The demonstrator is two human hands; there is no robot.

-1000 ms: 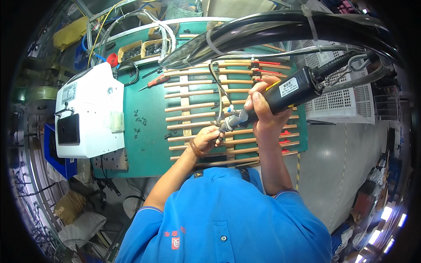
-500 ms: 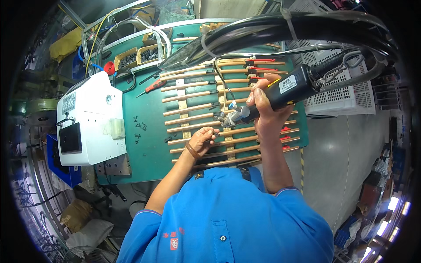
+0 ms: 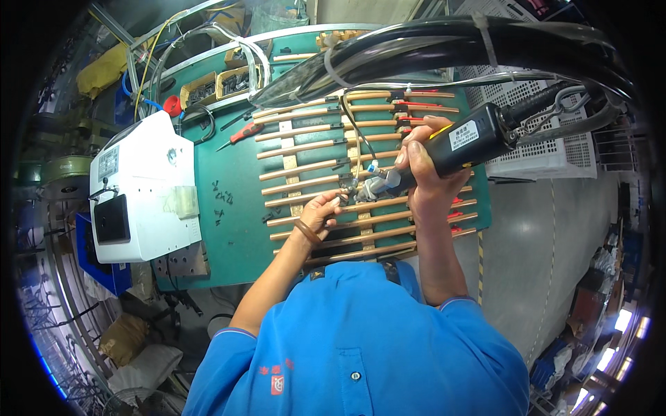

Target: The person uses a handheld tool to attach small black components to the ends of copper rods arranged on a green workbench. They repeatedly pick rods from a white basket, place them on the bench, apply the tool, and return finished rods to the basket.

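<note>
My right hand (image 3: 431, 170) is wrapped round a black powered screwdriver (image 3: 466, 142) with a thick cable. The tool tilts down to the left. Its metal nose (image 3: 374, 188), with a thin hose fitted to it, meets the middle of the row of copper-coloured rods (image 3: 288, 220). Close beside that nose, my left hand (image 3: 319, 215) is closed, thumb and fingertips pinching a small black part on one rod; the fingers partly hide it. Similar black parts (image 3: 338, 127) sit midway along other rods. The rods lie side by side across wooden strips (image 3: 290, 161).
A white machine (image 3: 152, 187) stands left on the green table (image 3: 225, 256). Loose black pieces (image 3: 220, 197) and a red-handled screwdriver (image 3: 244, 133) lie nearby. Boxes of black parts (image 3: 232, 84) sit farther back. A hose bundle (image 3: 416, 52) arches overhead; white crates (image 3: 548, 142) stand right.
The powered screwdriver has shifted slightly right and down, its nose lower on the rods. My left hand has moved slightly up, its fingertips now right beside the nose.
</note>
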